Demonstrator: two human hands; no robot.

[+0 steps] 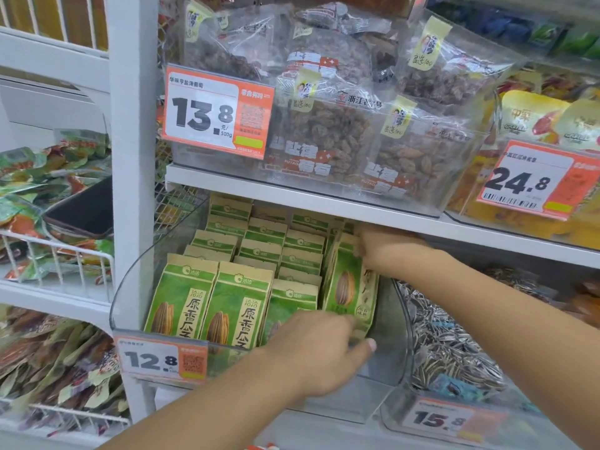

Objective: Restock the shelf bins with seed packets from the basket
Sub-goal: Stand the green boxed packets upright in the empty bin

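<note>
Packets (pixel 207 300) stand upright in rows so labels face out of the clear bin (pixel 130 287); right hand (pixel 386 251) pinches the rightmost packet (pixel 349 287) steady while left hand (pixel 321 349), fingers loosely curled and holding nothing I can see, nudges its base into line.

Left hand (pixel 319 347) blurred; its grip on packets (pixel 349 292) unclear

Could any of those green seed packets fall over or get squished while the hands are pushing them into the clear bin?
Maybe. The right hand grips the top of a tilted green packet close under the white shelf, so the top might crumple. The left hand touches the front packets at the bin edge; a hard push might tip them. The gap on the right gives the leaning packet room to flop sideways.
</note>
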